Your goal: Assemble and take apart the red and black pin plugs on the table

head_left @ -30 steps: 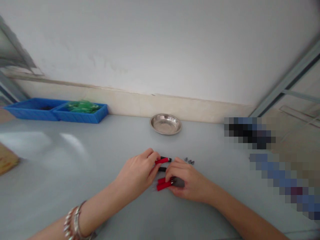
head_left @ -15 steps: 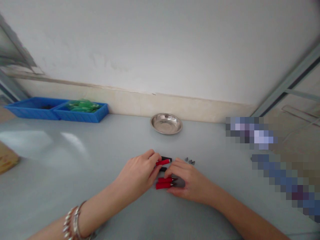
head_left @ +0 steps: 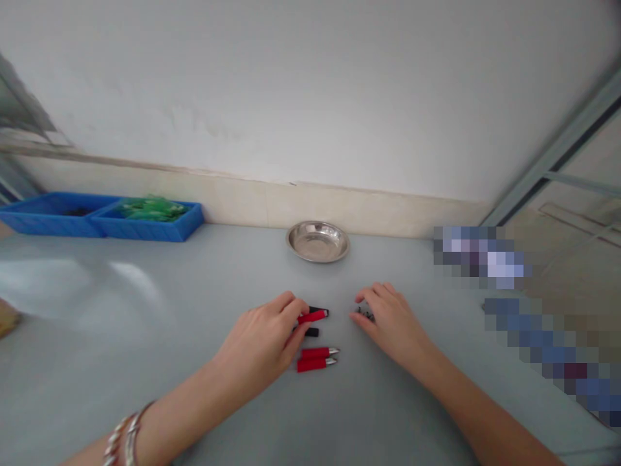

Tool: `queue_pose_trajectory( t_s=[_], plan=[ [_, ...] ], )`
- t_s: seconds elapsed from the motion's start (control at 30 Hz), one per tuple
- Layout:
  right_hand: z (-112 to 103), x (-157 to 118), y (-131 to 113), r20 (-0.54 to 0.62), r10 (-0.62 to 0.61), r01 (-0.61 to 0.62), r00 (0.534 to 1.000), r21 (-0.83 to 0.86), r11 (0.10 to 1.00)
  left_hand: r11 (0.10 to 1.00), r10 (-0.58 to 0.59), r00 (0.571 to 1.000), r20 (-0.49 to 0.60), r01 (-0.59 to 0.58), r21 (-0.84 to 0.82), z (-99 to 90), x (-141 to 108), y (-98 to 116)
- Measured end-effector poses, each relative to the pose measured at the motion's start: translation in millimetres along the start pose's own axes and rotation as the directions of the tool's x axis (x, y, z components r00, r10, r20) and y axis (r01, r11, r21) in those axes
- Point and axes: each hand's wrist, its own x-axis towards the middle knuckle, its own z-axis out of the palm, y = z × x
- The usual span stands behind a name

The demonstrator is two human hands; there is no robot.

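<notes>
My left hand [head_left: 266, 330] pinches a red tube [head_left: 313, 316] between thumb and fingers, its open end pointing right. Black pieces lie close by, one behind the tube and another black piece [head_left: 312, 332] in front of it. Two red barrels with silver tips [head_left: 313, 364] rest side by side on the table, nearer to me. My right hand [head_left: 391, 317] is over the small metal tips [head_left: 366, 314] to the right, its thumb and fingers apart around them. The fingers partly cover these tips.
A round metal dish [head_left: 317, 242] stands near the wall. Blue trays [head_left: 145, 226] at the back left hold green packets and dark bits. A yellowish object [head_left: 8, 320] is at the left edge. Blurred items lie at the right.
My right hand has moved from the silver-tipped red barrels, back and right to the small metal tips, uncovering the barrels. My left hand still holds the red tube.
</notes>
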Motion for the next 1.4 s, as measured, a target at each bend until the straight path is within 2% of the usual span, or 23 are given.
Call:
queue_pose_trajectory(
  t_s=[0.33, 0.5, 0.6, 0.67, 0.73, 0.83, 0.9, 0.97, 1.03, 1.4],
  plan=[
    [7.1, 2.2, 3.9, -0.004, 0.002, -0.002, 1.000, -0.007, 1.000, 1.000, 0.006, 1.000, -0.014, -0.006, -0.021, 1.6, -0.4, -0.9],
    [11.4, 1.6, 8.5, -0.082, -0.052, 0.051, 0.995, -0.012, 0.999, 1.000, 0.022, 0.999, -0.038, -0.023, -0.020, 2.4, -0.3, -0.6],
    [7.5, 1.8, 7.1, -0.184, -0.101, 0.115, 0.978, 0.070, 0.991, 0.996, 0.047, 0.997, -0.062, -0.051, -0.072, 2.2, -0.2, 0.3],
    [1.9, 1.3, 2.7, -0.260, -0.134, 0.195, 0.956, 0.227, 0.954, 0.989, 0.071, 0.992, -0.100, -0.083, -0.124, 2.6, -0.5, 1.0],
    [-3.5, -0.2, -3.6, -0.253, -0.139, 0.241, 0.958, 0.438, 0.866, 0.977, 0.102, 0.983, -0.153, -0.128, -0.173, 3.3, -1.2, 1.9],
    [-6.1, -3.4, -12.0, -0.094, -0.056, 0.106, 0.994, 0.711, 0.695, 0.958, 0.130, 0.967, -0.221, -0.180, -0.224, 3.8, -2.4, 3.8],
    [-4.0, -4.7, -15.1, -0.004, -0.032, 0.022, 0.999, 0.817, 0.576, 0.952, 0.131, 0.960, -0.246, -0.191, -0.240, 3.6, -2.7, 5.0],
    [-1.0, -5.0, -16.2, 0.033, -0.031, -0.014, 0.999, 0.868, 0.496, 0.949, 0.130, 0.959, -0.253, -0.194, -0.247, 3.1, -2.6, 5.7],
    [0.9, -4.7, -16.3, 0.033, -0.033, -0.014, 0.999, 0.881, 0.473, 0.949, 0.129, 0.960, -0.250, -0.192, -0.249, 2.6, -2.6, 5.9],
    [1.9, -4.5, -15.8, -0.024, -0.090, 0.066, 0.996, 0.868, 0.492, 0.952, 0.118, 0.967, -0.225, -0.174, -0.251, 3.6, -4.3, 6.4]
  ],
)
